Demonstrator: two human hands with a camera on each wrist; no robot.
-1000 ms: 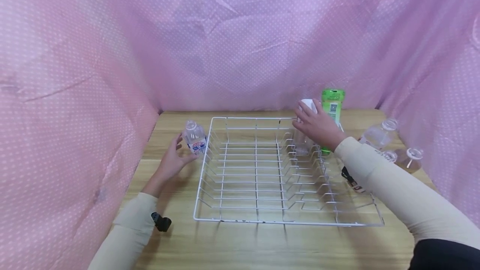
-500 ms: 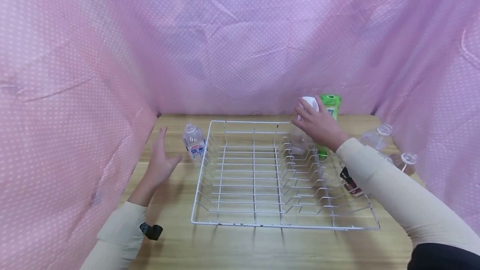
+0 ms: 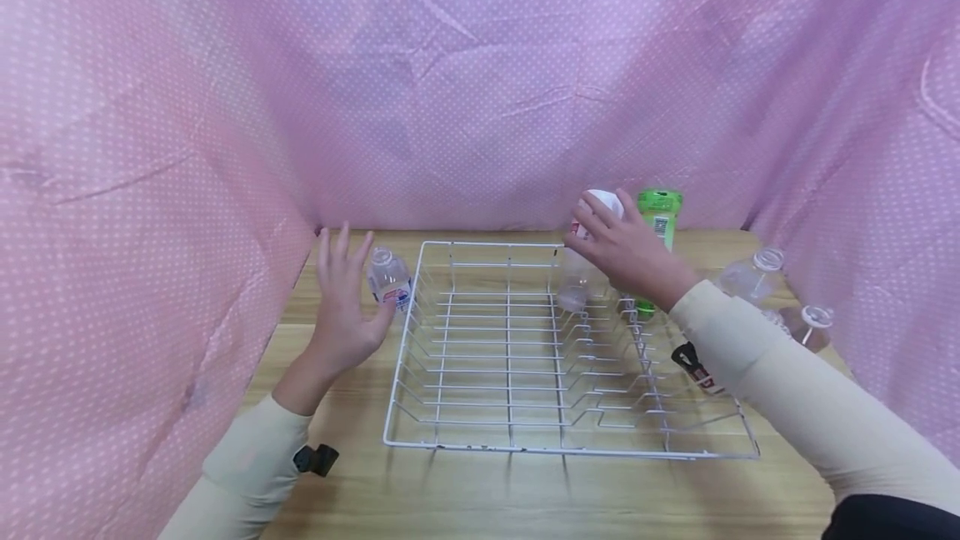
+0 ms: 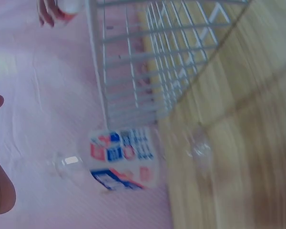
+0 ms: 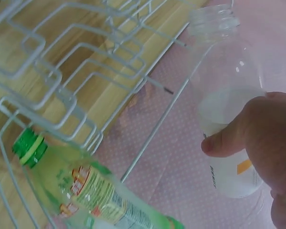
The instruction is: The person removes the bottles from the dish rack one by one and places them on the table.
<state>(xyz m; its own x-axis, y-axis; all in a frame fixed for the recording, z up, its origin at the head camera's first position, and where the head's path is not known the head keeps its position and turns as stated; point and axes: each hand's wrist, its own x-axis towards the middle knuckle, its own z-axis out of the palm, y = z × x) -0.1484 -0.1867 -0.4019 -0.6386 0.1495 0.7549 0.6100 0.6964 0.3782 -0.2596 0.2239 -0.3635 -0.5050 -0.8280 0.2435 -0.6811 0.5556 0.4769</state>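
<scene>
My right hand (image 3: 633, 252) grips a clear plastic bottle (image 5: 224, 109) upside down, mouth lowest, over the back of the white wire dish rack (image 3: 510, 447). The bottle's whitish base shows above my fingers in the head view. Beside it, a green bottle (image 5: 100, 191) leans upside down in the rack, its green cap at the bottom. My left hand (image 3: 345, 315) has its fingers spread and holds nothing, just left of the rack. Close to those fingers, a clear bottle (image 4: 124, 157) with a red and blue label stands upright on the table by the rack's left side.
Several uncapped clear bottles (image 3: 750, 276) stand right of the rack, partly behind my right sleeve. The wooden table (image 3: 480, 498) extends in front of the rack. A pink dotted cloth (image 3: 480, 107) hangs around the back and sides.
My right hand has shifted a little left with the inverted bottle, away from the green one. My left hand drew back from the labelled bottle, then came rightward towards it again.
</scene>
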